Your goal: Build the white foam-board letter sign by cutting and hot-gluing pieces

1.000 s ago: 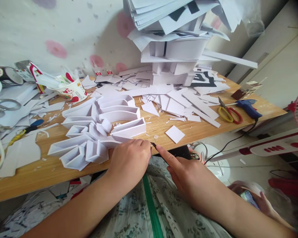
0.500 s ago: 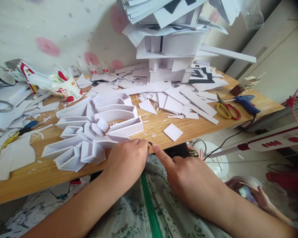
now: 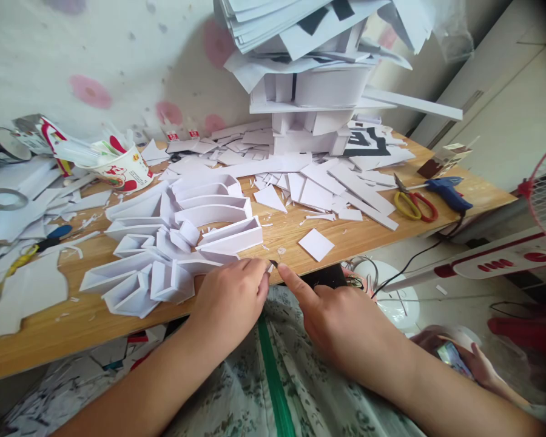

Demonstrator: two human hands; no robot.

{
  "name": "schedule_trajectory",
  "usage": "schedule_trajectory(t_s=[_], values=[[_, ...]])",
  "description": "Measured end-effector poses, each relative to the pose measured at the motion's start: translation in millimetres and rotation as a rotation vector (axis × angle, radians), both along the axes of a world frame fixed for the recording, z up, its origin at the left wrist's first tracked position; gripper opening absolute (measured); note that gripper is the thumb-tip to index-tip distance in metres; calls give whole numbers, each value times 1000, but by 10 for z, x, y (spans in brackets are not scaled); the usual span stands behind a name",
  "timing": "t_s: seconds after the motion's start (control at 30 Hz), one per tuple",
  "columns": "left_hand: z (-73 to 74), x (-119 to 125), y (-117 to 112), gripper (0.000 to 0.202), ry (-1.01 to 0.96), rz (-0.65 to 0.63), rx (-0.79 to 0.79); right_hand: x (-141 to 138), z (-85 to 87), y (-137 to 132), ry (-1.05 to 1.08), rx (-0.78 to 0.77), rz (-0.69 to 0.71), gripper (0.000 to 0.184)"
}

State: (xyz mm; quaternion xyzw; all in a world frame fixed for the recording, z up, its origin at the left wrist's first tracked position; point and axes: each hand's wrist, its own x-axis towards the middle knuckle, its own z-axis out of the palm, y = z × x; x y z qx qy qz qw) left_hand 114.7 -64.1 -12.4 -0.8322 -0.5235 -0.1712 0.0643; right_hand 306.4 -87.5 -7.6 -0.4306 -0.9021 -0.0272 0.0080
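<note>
Left hand [image 3: 232, 290]: has been turned slightly, more of the thumb shown; fingers curled, and whether anything is gripped cannot be told.
Right hand [image 3: 335, 317]: index finger extended against the thin black blade [image 3: 273, 263], apparently gripped below; the working hold seems merely adjusted.
Blade: held between both hands, near the front edge of the wooden table [image 3: 295, 262].
Open room: offered around the white square [image 3: 316, 244]; leftward, limited by the hollow foam-board assembly [image 3: 232, 239].
</note>
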Motion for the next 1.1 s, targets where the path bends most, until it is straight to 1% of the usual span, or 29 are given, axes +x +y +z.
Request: schedule_trajectory(t_s=[0.13, 0.23, 0.3, 0.37, 0.5, 0.57, 0.6, 0.73, 0.83, 0.93, 1.03, 1.1], values=[[-29, -35, -31, 13, -111, 44, 22, 19, -90, 11, 99, -23, -24, 69], [-81, -34, -48, 14, -256, 73, -33, 39, -152, -4, 139, -6, -22, 69], [-159, -16, -47, 13, -358, 104, -107, 46, -191, -14, 117, -7, -32, 68], [-265, 12, -38, 14, -418, 124, -148, 41, -225, -14, 63, -38, -50, 67], [-445, 62, -44, 7, -410, 107, -118, 5, -262, 10, -31, -149, -81, 67], [-484, 66, -77, 8, -374, 51, -100, -9, -257, 25, -46, -180, -90, 67], [-493, 59, -97, 9, -341, -3, -74, -13, -250, 33, -46, -190, -92, 67], [-511, -5, -148, 9, -232, -288, 88, -20, -202, 63, -34, -225, -106, 68], [-541, -48, -125, 13, -231, -420, 104, -33, -168, 86, -36, -235, -119, 66], [-584, -51, -89, 14, -203, -468, 115, -54, -128, 110, -47, -216, -134, 63], [-620, -23, -70, 9, -217, -428, 191, -86, -64, 146, -70, -222, -148, 61], [-634, -3, -60, 9, -244, -394, 219, -113, -12, 183, -90, -250, -154, 61]])
